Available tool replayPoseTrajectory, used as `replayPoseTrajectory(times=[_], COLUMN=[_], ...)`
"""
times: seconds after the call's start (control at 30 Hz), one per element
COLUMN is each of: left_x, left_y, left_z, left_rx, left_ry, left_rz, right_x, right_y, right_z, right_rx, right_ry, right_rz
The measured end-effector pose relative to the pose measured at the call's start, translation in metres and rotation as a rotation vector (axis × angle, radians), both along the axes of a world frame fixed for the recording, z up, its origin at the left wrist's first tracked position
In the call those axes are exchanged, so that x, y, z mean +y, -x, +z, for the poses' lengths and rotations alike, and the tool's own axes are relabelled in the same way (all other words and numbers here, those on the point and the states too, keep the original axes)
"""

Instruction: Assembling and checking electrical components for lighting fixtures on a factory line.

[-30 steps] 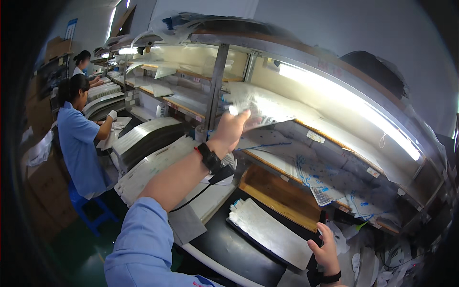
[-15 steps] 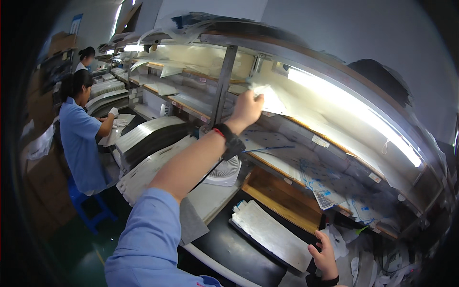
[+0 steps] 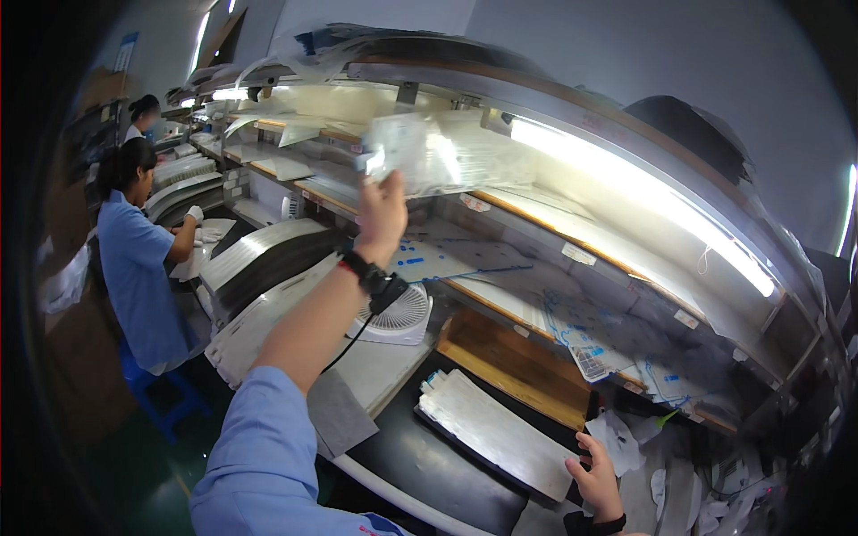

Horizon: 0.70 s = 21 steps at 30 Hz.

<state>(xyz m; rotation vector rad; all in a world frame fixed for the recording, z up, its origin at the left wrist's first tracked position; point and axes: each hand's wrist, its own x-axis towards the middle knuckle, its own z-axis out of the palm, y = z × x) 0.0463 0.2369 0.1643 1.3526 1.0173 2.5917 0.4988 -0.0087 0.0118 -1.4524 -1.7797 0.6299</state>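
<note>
L hand (image 3: 382, 214) grips blurry clear film (image 3: 447, 159) by its near edge, above fan (image 3: 399, 314), prob. so it clears shelf (image 3: 525, 220); R hand (image 3: 593, 475), lower right of fan, hovers empty, fingers loosely curled.

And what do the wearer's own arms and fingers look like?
Left arm: light-blue sleeve ending near the elbow, thin red band, black wrist strap with a black device and dark cable. Right wrist: black band. Fingers on both sides are ungloved.
</note>
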Motion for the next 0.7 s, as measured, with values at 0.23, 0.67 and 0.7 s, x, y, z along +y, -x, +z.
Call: replayPoseTrajectory(times=[0.23,0.67,0.7], left_x=[-0.081,-0.12,-0.137], left_y=[0.006,-0.05,-0.064], left_z=[-0.039,-0.145,-0.134], left_rx=[-0.202,-0.07,-0.193], left_ry=[-0.221,0.251,0.557], left_rz=[-0.812,-1.736,-1.546], right_x=[0.011,0.012,0.011], right_y=[-0.007,0.049,0.049], right_z=[-0.007,0.008,0.01], right_rx=[-0.023,1.027,1.008], right_ry=[-0.032,0.14,0.04], right_rz=[0.063,0.514,0.476])
